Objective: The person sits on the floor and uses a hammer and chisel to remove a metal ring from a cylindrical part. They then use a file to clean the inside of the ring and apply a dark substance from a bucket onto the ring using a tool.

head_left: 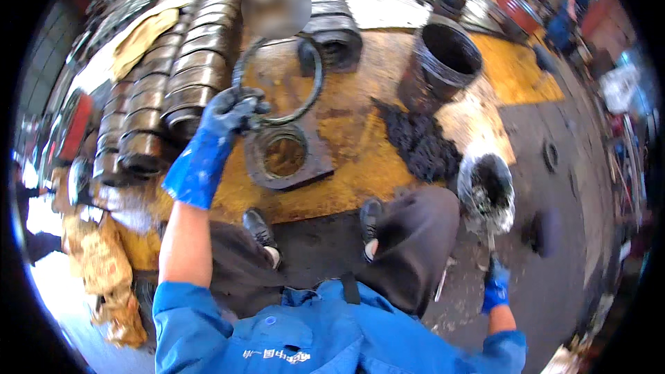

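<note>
My left hand [232,112], in a blue rubber glove, is closed around the lower left of a large metal ring [319,75]. The ring is held up above a flat metal block [298,180] with a round bore. My right hand [496,285], also gloved in blue, is low at the right, closed on a thin handle [491,241]. That handle reaches up to the rim of a plastic-lined bucket [510,202] holding dark, greasy stuff; the tool's working end is hidden in it.
Rows of ribbed metal cylinders [201,48] lie at the left, another stack [324,0] beyond the ring. A dark upright drum [419,73] stands at the right, beside a heap of blackened rags [419,138]. Crumpled brown sacking [104,256] lies at the lower left.
</note>
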Available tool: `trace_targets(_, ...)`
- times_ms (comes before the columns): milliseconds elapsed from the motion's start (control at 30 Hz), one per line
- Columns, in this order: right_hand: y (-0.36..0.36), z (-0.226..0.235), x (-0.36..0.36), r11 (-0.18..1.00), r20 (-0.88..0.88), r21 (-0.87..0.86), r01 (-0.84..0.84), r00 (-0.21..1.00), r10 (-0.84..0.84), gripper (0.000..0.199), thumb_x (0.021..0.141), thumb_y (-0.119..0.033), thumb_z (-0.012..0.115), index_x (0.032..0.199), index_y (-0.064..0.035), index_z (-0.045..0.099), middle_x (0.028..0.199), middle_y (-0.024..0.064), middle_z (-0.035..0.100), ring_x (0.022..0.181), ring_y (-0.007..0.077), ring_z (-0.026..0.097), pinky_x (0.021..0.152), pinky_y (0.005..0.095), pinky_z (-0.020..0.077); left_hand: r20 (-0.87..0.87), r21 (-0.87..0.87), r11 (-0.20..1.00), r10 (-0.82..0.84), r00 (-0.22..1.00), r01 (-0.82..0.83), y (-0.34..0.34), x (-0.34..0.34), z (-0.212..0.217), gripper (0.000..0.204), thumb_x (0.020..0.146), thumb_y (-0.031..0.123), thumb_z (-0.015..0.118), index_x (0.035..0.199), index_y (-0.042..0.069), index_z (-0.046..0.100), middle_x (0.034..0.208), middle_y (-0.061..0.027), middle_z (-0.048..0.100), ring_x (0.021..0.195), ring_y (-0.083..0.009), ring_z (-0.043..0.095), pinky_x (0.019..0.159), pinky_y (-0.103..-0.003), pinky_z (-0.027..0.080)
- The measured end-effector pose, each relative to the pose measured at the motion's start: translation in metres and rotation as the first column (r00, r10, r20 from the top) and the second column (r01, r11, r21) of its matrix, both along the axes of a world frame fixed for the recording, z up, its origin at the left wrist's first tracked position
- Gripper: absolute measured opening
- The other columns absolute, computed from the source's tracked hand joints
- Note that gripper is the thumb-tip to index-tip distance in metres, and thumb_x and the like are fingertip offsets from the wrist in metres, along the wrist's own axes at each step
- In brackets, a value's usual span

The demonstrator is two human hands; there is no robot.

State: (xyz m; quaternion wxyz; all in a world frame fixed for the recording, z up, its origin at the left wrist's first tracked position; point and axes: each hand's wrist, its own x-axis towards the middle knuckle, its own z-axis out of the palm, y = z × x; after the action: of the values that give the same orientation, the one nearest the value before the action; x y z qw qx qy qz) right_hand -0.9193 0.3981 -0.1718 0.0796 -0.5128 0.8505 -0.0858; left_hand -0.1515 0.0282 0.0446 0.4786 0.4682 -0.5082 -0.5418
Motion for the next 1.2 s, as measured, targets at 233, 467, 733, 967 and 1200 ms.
trace_targets(233, -0.061, 0.031, -0.047, 0.779, 0.778, -0.473, 0.412, 0.609, 0.151, 0.035, 0.099, -0.026, 0.058, 0.125, -0.0033, 0.061, 0.103, 0.0036, 0.069, 0.084, 0.02, 0.064, 0.073, 0.0332, 0.0522, -0.055, -0.071, 0.996, 0.042, 0.998, -0.046, 0.002, 0.002, -0.002, 0.03, 0.093, 0.022, 0.065, 0.116, 0.003, 0.062, 0.096, -0.009, 0.073, 0.062, -0.0076, 0.063, 0.047, -0.019, 0.042)
trace_targets(467, -0.299, 0.21, 0.159, 0.881, 0.882, -0.425, 0.208, 0.316, 0.35, 0.034, 0.1, -0.026, 0.055, 0.124, -0.0017, 0.058, 0.113, 0.0137, 0.068, 0.085, 0.0181, 0.067, 0.073, 0.0282, 0.055, 0.033, -0.074, 0.997, -0.002, 0.999, 0.004, 0.007, -0.034, 0.024, 0.028, 0.093, 0.016, 0.065, 0.116, 0.0, 0.063, 0.096, -0.0058, 0.072, 0.072, -0.0075, 0.063, 0.061, -0.021, 0.049)
trace_targets(733, -0.379, 0.264, 0.412, 0.982, 0.984, -0.177, -0.071, 0.012, 0.178, 0.029, 0.1, -0.028, 0.054, 0.119, -0.0087, 0.063, 0.081, 0.0026, 0.07, 0.052, 0.0112, 0.052, 0.045, 0.0247, 0.0385, 0.411, -0.095, 0.995, 0.0, 0.912, 0.042, 0.006, -0.035, 0.014, 0.019, 0.09, 0.012, 0.065, 0.105, 0.001, 0.07, 0.09, -0.0083, 0.071, 0.083, -0.0146, 0.064, 0.075, -0.032, 0.052)
trace_targets(967, -0.366, 0.202, 0.458, 0.859, 0.854, -0.472, -0.198, 0.142, 0.501, 0.029, 0.099, -0.029, 0.058, 0.116, -0.0057, 0.062, 0.087, 0.0075, 0.073, 0.058, 0.0079, 0.059, 0.048, 0.021, 0.0439, 0.727, -0.359, 0.922, 0.18, 0.662, 0.144, 0.026, -0.02, 0.004, 0.022, 0.081, 0.016, 0.064, 0.098, 0.004, 0.067, 0.099, -0.0193, 0.065, 0.102, -0.0384, 0.06, 0.088, -0.046, 0.047)
trace_targets(1200, -0.377, 0.182, 0.443, 0.928, 0.941, -0.337, -0.16, -0.034, 0.336, 0.027, 0.1, -0.032, 0.056, 0.111, -0.0089, 0.062, 0.083, 0.0079, 0.07, 0.049, 0.0086, 0.051, 0.042, 0.022, 0.0406, 0.614, -0.338, 0.932, 0.326, 0.719, -0.134, 0.017, -0.017, -0.01, 0.017, 0.077, 0.013, 0.063, 0.092, 0.003, 0.065, 0.095, -0.0206, 0.063, 0.101, -0.0402, 0.058, 0.086, -0.047, 0.046)
